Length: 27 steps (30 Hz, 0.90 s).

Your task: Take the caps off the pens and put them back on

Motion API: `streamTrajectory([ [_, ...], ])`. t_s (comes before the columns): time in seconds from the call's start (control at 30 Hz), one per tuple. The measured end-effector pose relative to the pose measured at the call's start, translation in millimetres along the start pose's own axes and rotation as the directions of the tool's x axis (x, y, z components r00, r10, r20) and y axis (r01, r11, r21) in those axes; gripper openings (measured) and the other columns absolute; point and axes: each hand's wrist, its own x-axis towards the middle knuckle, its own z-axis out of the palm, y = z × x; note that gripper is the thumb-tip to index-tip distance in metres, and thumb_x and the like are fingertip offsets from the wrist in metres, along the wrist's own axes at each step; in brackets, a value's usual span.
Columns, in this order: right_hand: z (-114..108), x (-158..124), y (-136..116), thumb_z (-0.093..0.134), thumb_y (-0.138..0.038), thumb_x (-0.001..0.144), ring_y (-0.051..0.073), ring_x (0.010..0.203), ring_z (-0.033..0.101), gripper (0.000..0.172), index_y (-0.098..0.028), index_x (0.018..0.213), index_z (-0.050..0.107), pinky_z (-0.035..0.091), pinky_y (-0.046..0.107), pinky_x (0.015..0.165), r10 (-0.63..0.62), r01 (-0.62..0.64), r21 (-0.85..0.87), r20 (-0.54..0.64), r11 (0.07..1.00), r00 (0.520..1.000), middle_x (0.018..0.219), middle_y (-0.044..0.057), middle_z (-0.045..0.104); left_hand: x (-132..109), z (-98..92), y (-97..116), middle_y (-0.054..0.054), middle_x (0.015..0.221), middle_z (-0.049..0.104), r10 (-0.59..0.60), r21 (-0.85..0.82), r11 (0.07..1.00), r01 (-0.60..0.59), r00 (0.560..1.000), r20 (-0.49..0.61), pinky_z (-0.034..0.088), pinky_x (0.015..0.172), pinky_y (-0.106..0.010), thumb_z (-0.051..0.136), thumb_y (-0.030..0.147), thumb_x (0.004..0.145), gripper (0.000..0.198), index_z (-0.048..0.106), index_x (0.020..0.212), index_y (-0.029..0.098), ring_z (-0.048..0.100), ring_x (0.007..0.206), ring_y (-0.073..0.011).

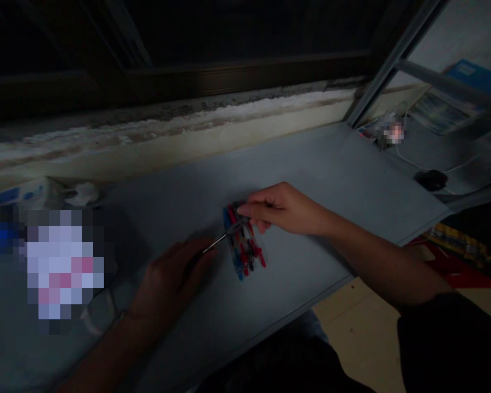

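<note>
A pack of several red, blue and black pens (244, 245) in clear plastic lies on the grey desk (311, 174). My right hand (280, 210) rests on the pack's upper end, its fingers curled over it and gripping it. My left hand (172, 278) is in shadow and holds a thin metal tool (216, 243), perhaps a blade or pick. The tool's tip reaches the plastic near the middle of the pack. The shape of the tool's tip is hidden against the pens.
A blurred patch (59, 267) covers something at the desk's left end, and a white-and-blue box (28, 191) lies beyond it. A dark window frame (245, 71) runs along the far side. A black computer mouse (430, 180), white cables and papers lie at the right.
</note>
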Motion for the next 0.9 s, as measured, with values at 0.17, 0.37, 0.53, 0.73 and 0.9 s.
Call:
streamTrajectory([
  [0.17,-4.9,-1.0,-2.0,0.064,-0.050,0.099,0.008,0.058,0.052,0.037,-0.016,0.086,0.063,0.038,0.022,0.059,-0.064,0.064,-0.116,0.001,0.991,0.998,0.067,-0.002,0.065,0.6,0.6,0.8,-0.007,0.105,0.081,-0.028,0.004,1.000,0.028,1.000,0.008,0.062,0.082,-0.030,0.048,0.057,0.105,0.048,0.075,0.119,0.020,0.079,0.089,-0.0231],
  [0.37,-1.3,-2.3,-3.6,0.054,-0.052,0.104,0.007,0.051,0.047,0.048,-0.017,0.070,0.056,0.037,0.022,0.056,-0.028,0.039,-0.096,0.113,0.995,0.993,0.055,-0.005,0.055,-0.1,-0.6,0.5,-0.003,0.102,0.081,0.116,0.117,0.987,-0.109,0.992,-0.055,0.061,0.080,-0.029,0.048,0.049,0.108,0.039,0.074,0.119,0.022,0.077,0.084,-0.0205],
  [0.53,3.6,-1.3,-1.1,0.056,-0.060,0.101,0.006,0.040,0.039,0.059,-0.018,0.059,0.051,0.031,0.023,0.047,0.125,-0.125,-0.001,0.093,0.992,0.988,0.043,-0.007,0.044,-1.8,-2.3,5.9,-0.005,0.099,0.082,0.207,0.193,0.963,-0.187,0.974,-0.088,0.059,0.080,-0.032,0.048,0.042,0.109,0.034,0.074,0.118,0.022,0.076,0.079,-0.0201],
  [0.73,-3.4,2.0,1.1,0.067,-0.053,0.096,0.008,0.060,0.051,0.039,-0.017,0.082,0.061,0.038,0.022,0.057,-0.063,0.058,0.063,0.073,0.996,0.995,0.068,-0.002,0.062,-2.6,-0.8,9.7,-0.004,0.093,0.080,0.069,0.039,0.997,-0.069,0.998,-0.001,0.061,0.072,-0.028,0.048,0.052,0.106,0.042,0.075,0.116,0.021,0.076,0.074,-0.0202],
  [0.9,-3.7,0.3,-1.4,0.060,-0.052,0.101,0.008,0.058,0.046,0.041,-0.019,0.078,0.054,0.036,0.022,0.058,-0.083,0.085,-0.023,0.096,0.996,0.992,0.062,-0.006,0.050,-5.2,0.8,12.0,-0.004,0.091,0.081,0.164,0.093,0.983,-0.156,0.983,-0.079,0.060,0.069,-0.025,0.053,0.040,0.106,0.031,0.074,0.115,0.018,0.076,0.072,-0.0186],
])
